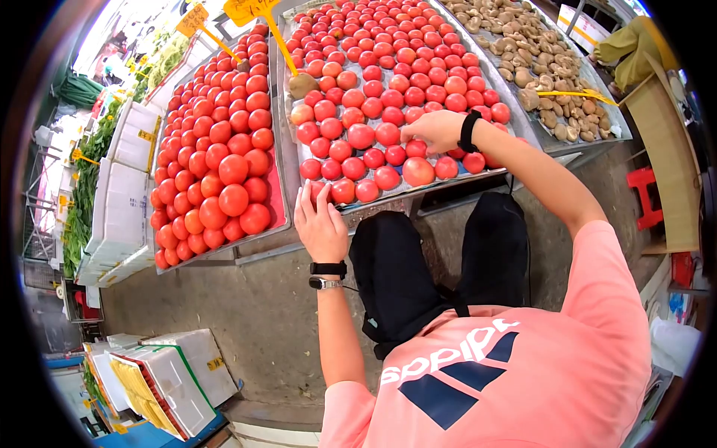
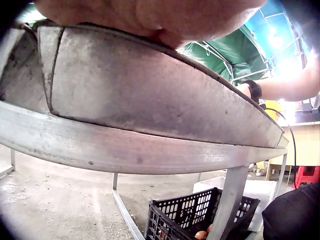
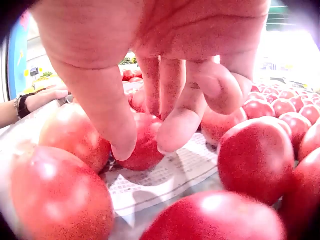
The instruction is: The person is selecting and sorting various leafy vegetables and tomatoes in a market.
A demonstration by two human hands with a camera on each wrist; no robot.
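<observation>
My right hand (image 1: 435, 131) reaches over a tray (image 1: 306, 157) of red tomatoes (image 1: 361, 136). In the right wrist view, its thumb and a finger pinch a small red tomato (image 3: 144, 145) at both sides; the other fingers curl above. Printed paper (image 3: 165, 175) lies beneath, with larger tomatoes close around. My left hand (image 1: 323, 226) rests on the tray's near left corner, fingers extended beside a tomato (image 1: 317, 191). In the left wrist view, its palm (image 2: 150, 17) lies over the metal tray rim, and its fingers are hidden.
Stacked larger tomatoes (image 1: 233, 169) fill a tray on the left, and mushrooms (image 1: 556, 82) one on the right. Yellow price signs (image 1: 252, 9) stand at the back. White foam boxes (image 1: 123, 187) line the left side. Under the stand is a black crate (image 2: 187, 212); a red stool (image 1: 644, 198) stands right.
</observation>
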